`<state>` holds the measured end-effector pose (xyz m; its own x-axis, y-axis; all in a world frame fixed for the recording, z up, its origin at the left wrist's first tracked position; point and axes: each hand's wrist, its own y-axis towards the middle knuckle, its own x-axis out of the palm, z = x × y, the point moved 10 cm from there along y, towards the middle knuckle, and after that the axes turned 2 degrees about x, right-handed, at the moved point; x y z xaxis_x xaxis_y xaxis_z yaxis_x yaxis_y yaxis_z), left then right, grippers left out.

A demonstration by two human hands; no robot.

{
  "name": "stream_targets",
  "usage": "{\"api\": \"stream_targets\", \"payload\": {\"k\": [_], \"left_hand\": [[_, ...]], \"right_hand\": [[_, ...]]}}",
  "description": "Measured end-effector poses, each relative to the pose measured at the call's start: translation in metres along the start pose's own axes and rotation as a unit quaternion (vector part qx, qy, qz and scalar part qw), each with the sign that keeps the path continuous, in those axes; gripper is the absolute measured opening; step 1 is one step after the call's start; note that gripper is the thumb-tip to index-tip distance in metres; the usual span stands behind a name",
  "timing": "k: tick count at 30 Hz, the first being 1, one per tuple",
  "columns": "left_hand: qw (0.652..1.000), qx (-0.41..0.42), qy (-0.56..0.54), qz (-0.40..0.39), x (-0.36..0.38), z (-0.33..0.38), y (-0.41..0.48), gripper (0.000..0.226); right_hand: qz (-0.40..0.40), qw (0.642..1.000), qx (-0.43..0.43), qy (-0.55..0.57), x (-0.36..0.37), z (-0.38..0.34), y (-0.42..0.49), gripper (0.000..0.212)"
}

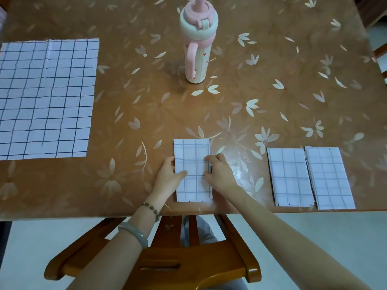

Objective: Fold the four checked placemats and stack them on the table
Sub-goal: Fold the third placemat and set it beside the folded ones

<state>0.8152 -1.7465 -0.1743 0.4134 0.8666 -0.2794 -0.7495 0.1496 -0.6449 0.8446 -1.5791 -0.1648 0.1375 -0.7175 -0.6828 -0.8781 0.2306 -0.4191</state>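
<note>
A folded white checked placemat (191, 151) lies near the table's front edge, a narrow upright rectangle. My left hand (169, 177) grips its left edge with the thumb on top. On its right edge rests my right hand (218, 171), fingers pressed on the cloth. Two more folded placemats lie side by side at the front right, one (290, 177) just left of the other (329, 177), their edges touching or slightly overlapping. One unfolded placemat (46, 97) is spread flat at the far left.
A pink and white drinking bottle (198, 41) with a handle stands at the back centre of the flower-patterned brown table (272, 84). A wooden chair (167, 258) stands below the front edge, under my arms.
</note>
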Motion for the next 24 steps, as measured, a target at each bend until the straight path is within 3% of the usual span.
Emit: {"api": "stream_targets", "payload": {"k": [2, 4, 7, 9, 13, 16, 20, 24], "left_hand": [[0.998, 0.043, 0.045, -0.009, 0.008, 0.008, -0.005, 0.056], [0.998, 0.057, 0.017, -0.034, 0.014, 0.015, -0.012, 0.057], [0.993, 0.041, -0.030, -0.107, 0.017, 0.020, -0.026, 0.053], [0.987, 0.014, -0.045, -0.155, 0.014, 0.020, -0.041, 0.050], [0.975, -0.041, -0.063, -0.207, 0.006, 0.023, -0.071, 0.050], [0.977, -0.029, -0.062, -0.203, -0.006, 0.033, -0.083, 0.044], [0.972, -0.008, -0.037, -0.230, -0.015, 0.040, -0.091, 0.038], [0.973, -0.007, -0.064, -0.224, -0.020, 0.027, -0.100, 0.057]], "right_hand": [[-0.018, 1.000, 0.006, 0.022, -0.003, -0.001, 0.000, 0.050], [-0.024, 0.997, 0.024, 0.067, -0.012, 0.000, 0.003, 0.053], [0.019, 0.993, 0.005, 0.113, -0.043, -0.004, 0.009, 0.054], [0.001, 0.992, -0.024, 0.127, -0.059, -0.014, 0.012, 0.054], [-0.224, 0.954, -0.009, 0.197, -0.041, -0.033, 0.003, 0.042], [-0.303, 0.924, 0.036, 0.229, -0.029, -0.032, -0.016, 0.041], [-0.228, 0.921, 0.033, 0.315, -0.057, -0.036, -0.035, 0.014], [-0.134, 0.914, 0.038, 0.382, -0.089, -0.029, -0.065, 0.012]]}}
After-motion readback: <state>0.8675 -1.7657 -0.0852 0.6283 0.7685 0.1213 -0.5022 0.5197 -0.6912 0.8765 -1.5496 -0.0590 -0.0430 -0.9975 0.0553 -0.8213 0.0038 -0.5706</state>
